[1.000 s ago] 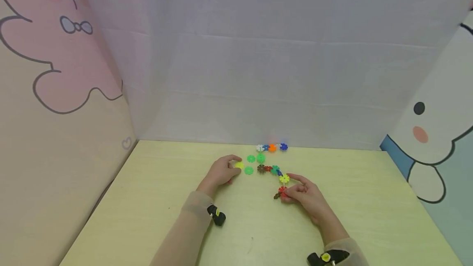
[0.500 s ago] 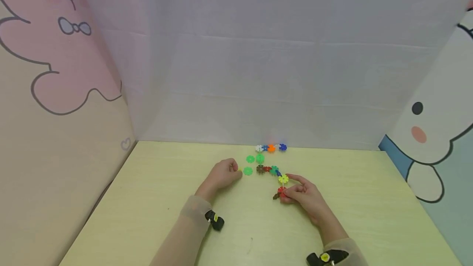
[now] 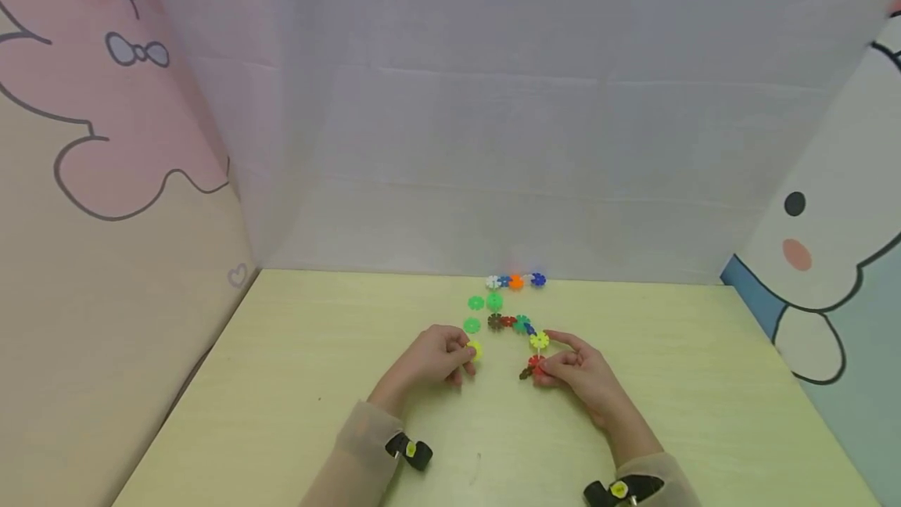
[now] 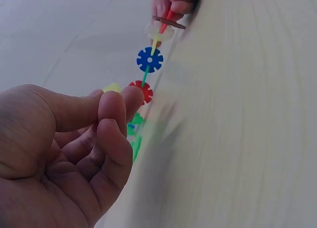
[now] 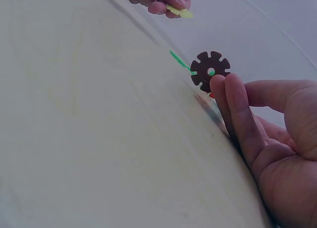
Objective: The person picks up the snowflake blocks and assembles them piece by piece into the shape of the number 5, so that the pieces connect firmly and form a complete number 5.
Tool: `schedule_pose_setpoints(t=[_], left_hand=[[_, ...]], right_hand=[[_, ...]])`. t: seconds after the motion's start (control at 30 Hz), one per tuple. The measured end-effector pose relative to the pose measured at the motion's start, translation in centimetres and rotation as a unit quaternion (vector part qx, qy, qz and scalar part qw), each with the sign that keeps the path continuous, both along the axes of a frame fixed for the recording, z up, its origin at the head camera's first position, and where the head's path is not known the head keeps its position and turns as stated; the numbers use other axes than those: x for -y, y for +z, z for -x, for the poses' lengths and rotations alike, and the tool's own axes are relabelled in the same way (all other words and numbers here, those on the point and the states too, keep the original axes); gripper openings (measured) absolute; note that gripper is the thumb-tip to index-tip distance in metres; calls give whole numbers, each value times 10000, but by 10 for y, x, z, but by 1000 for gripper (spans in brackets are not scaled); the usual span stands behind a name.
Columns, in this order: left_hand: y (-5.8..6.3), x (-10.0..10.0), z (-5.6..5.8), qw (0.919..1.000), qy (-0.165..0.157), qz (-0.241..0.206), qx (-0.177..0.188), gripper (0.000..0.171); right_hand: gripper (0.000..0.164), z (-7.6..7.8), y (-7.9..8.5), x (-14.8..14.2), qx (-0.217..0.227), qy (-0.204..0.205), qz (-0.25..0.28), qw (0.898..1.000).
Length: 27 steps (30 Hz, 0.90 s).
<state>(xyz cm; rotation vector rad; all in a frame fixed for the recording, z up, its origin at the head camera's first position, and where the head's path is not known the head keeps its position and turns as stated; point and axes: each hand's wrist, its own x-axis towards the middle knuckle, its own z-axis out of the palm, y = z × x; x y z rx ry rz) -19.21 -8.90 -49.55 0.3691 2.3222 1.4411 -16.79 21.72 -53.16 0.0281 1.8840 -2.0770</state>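
Between thumb and fingers my left hand (image 3: 439,354) pinches a yellow notched snowflake disc (image 3: 475,350), held left of the chain. A chain of interlocked snowflake discs curves across the table; it includes a brown disc (image 3: 496,321), a teal disc (image 3: 522,324) and a yellow disc (image 3: 540,339). At its near end, the thumb of my right hand (image 3: 580,374) and curled fingers grip a red disc (image 3: 537,363), while the forefinger reaches up beside the yellow one. A dark brown disc (image 5: 203,64) stands edge-joined there, seen face-on in the right wrist view.
Two loose green discs (image 3: 475,303) (image 3: 472,325) lie left of the chain. At the back, a row with white, orange (image 3: 516,282) and blue discs runs along the table (image 3: 633,319) near the pale curtain (image 3: 450,139). Cartoon-printed panels stand on both sides.
My left hand has picked the yellow disc up from beside the loose green discs and brought it nearer and slightly right. My right hand stays at the chain's near end.
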Motion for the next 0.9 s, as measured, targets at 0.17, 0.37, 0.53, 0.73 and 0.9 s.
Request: schedule_pose_setpoints(t=[0.17,0.37,0.53,0.73,0.9], left_hand=[[4,-17,-13,9992,27,-191,354,11],[-2,-38,-24,9953,119,-495,820,10],[-8,-47,-30,9941,114,-589,908,16],[-10,-50,-31,9966,192,-468,652,21],[-12,-51,-31,9948,198,-600,802,16]], right_hand=[[69,0,1,0,0,-36,-53,10000],[69,1,2,0,-6,-62,-79,9999],[70,0,1,1,-2,-33,0,10000],[70,-1,2,1,47,9,22,10000],[69,-1,4,1,77,-11,-10,10000]])
